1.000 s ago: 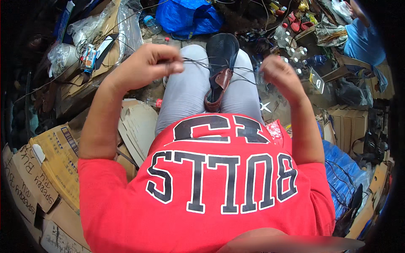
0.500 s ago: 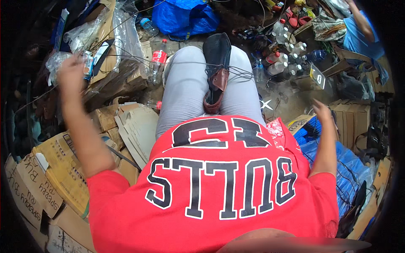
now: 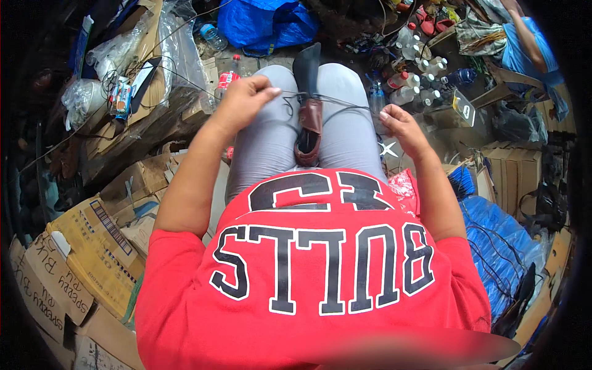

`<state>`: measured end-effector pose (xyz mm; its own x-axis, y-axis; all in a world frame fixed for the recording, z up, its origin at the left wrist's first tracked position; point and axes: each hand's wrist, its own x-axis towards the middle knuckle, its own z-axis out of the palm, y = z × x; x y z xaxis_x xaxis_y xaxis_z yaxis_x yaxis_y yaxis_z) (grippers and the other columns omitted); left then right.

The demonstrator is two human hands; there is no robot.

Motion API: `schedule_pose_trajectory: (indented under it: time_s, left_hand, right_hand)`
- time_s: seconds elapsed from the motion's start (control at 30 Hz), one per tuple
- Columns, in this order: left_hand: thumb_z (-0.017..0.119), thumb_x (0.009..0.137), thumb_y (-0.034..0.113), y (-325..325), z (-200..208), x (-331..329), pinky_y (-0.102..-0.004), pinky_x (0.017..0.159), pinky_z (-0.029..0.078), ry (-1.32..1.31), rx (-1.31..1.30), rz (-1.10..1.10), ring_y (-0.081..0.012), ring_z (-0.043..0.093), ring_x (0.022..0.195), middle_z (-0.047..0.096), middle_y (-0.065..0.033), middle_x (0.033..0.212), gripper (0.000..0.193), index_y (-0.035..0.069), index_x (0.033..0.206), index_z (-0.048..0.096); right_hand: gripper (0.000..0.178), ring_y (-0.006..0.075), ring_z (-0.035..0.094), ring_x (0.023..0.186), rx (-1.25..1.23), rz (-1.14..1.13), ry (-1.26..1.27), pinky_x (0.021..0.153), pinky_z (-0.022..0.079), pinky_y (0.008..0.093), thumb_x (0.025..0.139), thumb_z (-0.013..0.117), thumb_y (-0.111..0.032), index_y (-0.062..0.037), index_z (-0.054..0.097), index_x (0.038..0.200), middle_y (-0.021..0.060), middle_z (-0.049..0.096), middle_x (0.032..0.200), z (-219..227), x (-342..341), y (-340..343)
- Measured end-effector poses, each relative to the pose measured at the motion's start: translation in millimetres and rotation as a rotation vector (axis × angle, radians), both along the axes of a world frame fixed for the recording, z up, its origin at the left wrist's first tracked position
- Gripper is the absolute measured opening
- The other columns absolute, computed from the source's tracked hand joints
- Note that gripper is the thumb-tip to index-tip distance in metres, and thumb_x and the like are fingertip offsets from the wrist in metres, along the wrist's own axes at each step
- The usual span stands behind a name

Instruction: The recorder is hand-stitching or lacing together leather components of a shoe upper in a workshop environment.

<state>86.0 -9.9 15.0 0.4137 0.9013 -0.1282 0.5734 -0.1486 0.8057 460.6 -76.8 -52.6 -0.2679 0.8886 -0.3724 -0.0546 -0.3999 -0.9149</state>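
A shoe (image 3: 310, 118) with brown leather at its near end and a dark far end is clamped between my grey-trousered knees. Dark thread (image 3: 345, 103) stretches across it, with loose strands over both thighs. Over the left knee, my left hand (image 3: 248, 102) is closed, pinching the thread between thumb and fingers. Just outside the right thigh, my right hand (image 3: 402, 127) also pinches the thread's other side. The shoe is touched by neither hand. Its inside shows only at the near opening.
Plastic bottles (image 3: 407, 92) crowd the floor at the far right; a red-labelled bottle (image 3: 228, 77) stands by my left knee. Cardboard (image 3: 92, 240) lies at left, a blue plastic bundle (image 3: 499, 246) at right. Beyond my knees sits a blue bag (image 3: 265, 28). Another person's arm (image 3: 530, 40) shows at upper right.
My left hand has swung in from the far left to above the left knee. My right hand has come inward and up toward the shoe. The shoe has tilted slightly between the knees.
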Motion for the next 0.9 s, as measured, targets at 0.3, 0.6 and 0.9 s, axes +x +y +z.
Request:
schedule_pose_trajectory:
  time_s: [0.3,0.6,0.9]
  left_hand:
    - [0.061,0.087,0.019,-10,13,-69,-0.0211,0.063,0.035,-0.266,-0.127,0.228,-0.0038,0.044,0.067,0.054,0.0038,0.069,0.022,0.003,0.073,0.059]
    - [0.063,0.087,0.015,-1,33,-97,-0.0206,0.061,0.037,-0.232,0.243,0.406,-0.0036,0.046,0.066,0.056,0.0052,0.069,0.018,0.003,0.074,0.062]
    - [0.062,0.087,0.009,-24,89,-247,-0.0208,0.071,0.043,-0.266,0.651,0.887,-0.0076,0.056,0.075,0.064,-0.0036,0.082,0.011,-0.001,0.087,0.064]
  right_hand:
    - [0.021,0.0090,0.045,0.072,0.204,-0.131,-0.412,0.064,0.037,0.0237,0.082,0.067,-0.025,-0.0091,0.058,0.092,-0.0039,0.048,0.080,25,16,-4]
    - [0.015,0.0107,0.050,0.066,0.205,0.126,-0.602,0.062,0.042,0.0248,0.084,0.065,-0.013,-0.0034,0.053,0.080,0.0030,0.057,0.076,54,-41,-27]
    - [0.021,0.0033,0.037,0.064,0.213,-0.194,-0.371,0.058,0.030,0.0203,0.083,0.067,-0.023,-0.0124,0.055,0.070,-0.0081,0.041,0.064,35,51,-24]
